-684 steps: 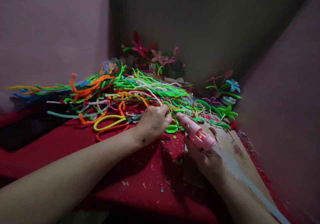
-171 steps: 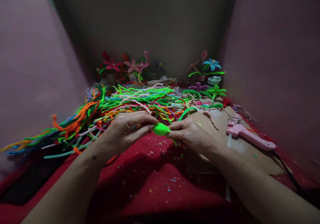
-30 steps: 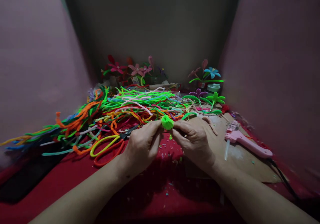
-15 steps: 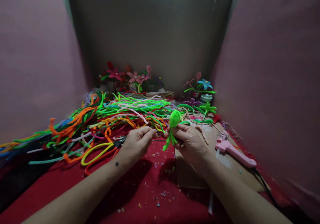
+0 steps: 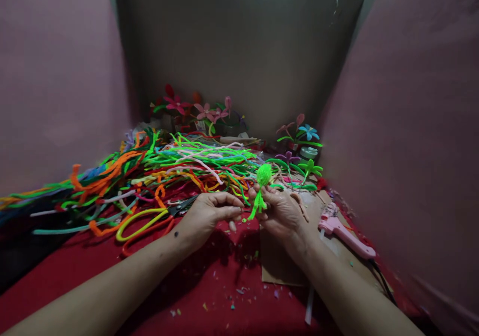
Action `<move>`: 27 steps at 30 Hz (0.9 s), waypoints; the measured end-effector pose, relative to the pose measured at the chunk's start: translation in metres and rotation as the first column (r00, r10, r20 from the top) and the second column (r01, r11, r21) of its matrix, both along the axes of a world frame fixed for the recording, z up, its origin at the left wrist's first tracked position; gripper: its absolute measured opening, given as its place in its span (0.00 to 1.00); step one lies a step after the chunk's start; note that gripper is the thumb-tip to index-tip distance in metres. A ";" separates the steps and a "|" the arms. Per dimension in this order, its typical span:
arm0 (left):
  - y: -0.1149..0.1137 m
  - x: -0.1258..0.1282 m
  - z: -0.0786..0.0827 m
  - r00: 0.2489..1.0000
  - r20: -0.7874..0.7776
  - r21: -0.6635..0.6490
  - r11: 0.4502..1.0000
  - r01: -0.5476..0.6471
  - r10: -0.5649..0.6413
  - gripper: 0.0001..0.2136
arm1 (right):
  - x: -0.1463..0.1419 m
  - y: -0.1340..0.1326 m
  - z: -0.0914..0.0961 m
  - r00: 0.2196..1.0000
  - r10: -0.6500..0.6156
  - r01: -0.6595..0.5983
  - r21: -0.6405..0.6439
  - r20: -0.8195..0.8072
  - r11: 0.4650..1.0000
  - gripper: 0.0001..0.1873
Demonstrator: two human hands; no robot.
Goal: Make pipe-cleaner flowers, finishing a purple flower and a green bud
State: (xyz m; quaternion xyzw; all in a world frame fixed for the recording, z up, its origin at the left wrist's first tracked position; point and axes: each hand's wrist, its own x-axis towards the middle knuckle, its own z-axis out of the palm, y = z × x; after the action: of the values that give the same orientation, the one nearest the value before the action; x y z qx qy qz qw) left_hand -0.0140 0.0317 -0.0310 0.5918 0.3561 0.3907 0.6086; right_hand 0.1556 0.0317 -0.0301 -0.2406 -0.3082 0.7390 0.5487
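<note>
My right hand [image 5: 282,211] pinches a bright green pipe-cleaner piece [image 5: 264,175] between thumb and fingers. Its rounded, bulb-like head points up, and several short strands hang below the grip. To the left, my left hand [image 5: 215,211] is a little apart from the piece, its fingers bent and slightly separated, with nothing visible in them. A tiny green bit [image 5: 244,220] shows between the hands. Scissors [image 5: 142,226] with yellow and orange-red handles lie beside my left wrist, their blades partly behind that hand.
A heap of coloured pipe cleaners [image 5: 202,159] spreads across the back and left. At right, a pink glue gun [image 5: 344,233] rests on cardboard [image 5: 280,261]. Pipe-cleaner flowers [image 5: 309,132] stand behind. Small scraps dot the red cloth [image 5: 209,286]. Pink sheets [image 5: 56,76] hang at both sides.
The fingers of my left hand have loosened from a pinch and spread a little. The green piece stays in my right hand, turned slightly more upright. The camera view has shifted slightly.
</note>
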 end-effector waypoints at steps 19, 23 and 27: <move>-0.007 0.001 0.009 0.999 0.001 0.106 0.993 -0.053 0.054 0.08 | -0.006 -0.011 -0.018 0.977 0.184 -0.182 -0.026 0.106 0.983 0.11; -0.009 0.004 0.008 0.995 -0.046 0.137 0.987 -0.078 0.085 0.08 | -0.007 -0.012 -0.018 0.969 0.193 -0.183 -0.078 0.151 0.980 0.12; -0.010 0.005 0.007 0.988 -0.114 0.145 0.985 -0.090 0.107 0.07 | -0.006 -0.012 -0.020 0.960 0.223 -0.211 -0.088 0.170 0.974 0.12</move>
State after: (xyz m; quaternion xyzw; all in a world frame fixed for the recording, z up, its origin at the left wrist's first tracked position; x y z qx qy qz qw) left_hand -0.0095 0.0220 -0.0236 0.6371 0.3932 0.4076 0.5228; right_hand 0.1492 0.0192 -0.0497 -0.2894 -0.3551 0.7802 0.4260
